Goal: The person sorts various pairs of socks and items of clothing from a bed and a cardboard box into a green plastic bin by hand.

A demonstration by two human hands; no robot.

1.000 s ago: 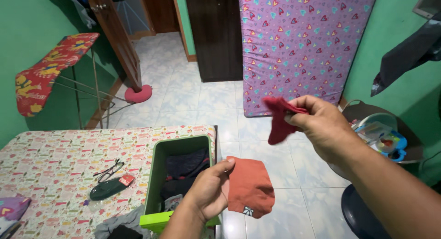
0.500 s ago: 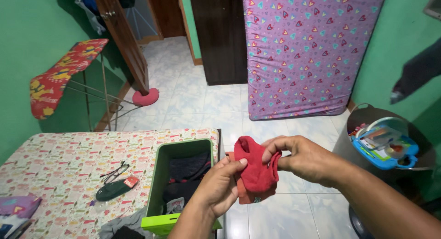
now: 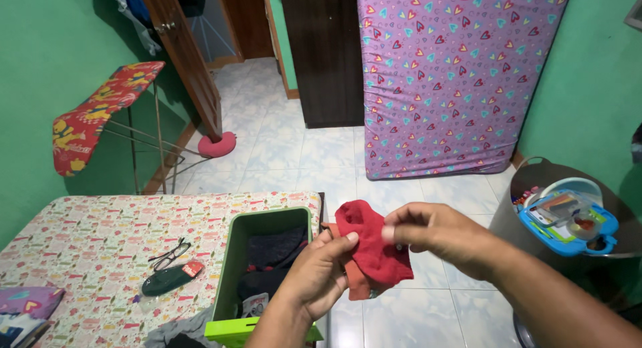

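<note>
Big change over the last second: the right hand (image 3: 438, 234) was up and away at about 1 o'clock, dangling the red cloth (image 3: 370, 244) alone in the air, well apart from the left hand (image 3: 321, 271), which held the orange cloth (image 3: 354, 284) flat. Half a second ago the two had already met; now the red cloth lies on top of the orange one, touching, both pinched together by the left thumb and fingers at their left edge. The right hand's fingertips are pinched right at the red cloth's upper right edge, at 3 o'clock of the bundle; whether they actually grip fabric or have just let go is hard to tell, since a little gap seems to show. The orange piece is mostly covered, showing only at the bottom and left. So the two pieces are paired up, stacked and held in the air over the tiled floor, just right of the green bin (image 3: 231, 264). The bin sits at the bundle's 9 o'clock, at the edge of the patterned table (image 3: 87, 234), with dark clothes inside. Glasses (image 3: 169, 254) and a dark case (image 3: 167, 280) lie further left on the table, untouched. The camera has dipped a bit too.
</note>
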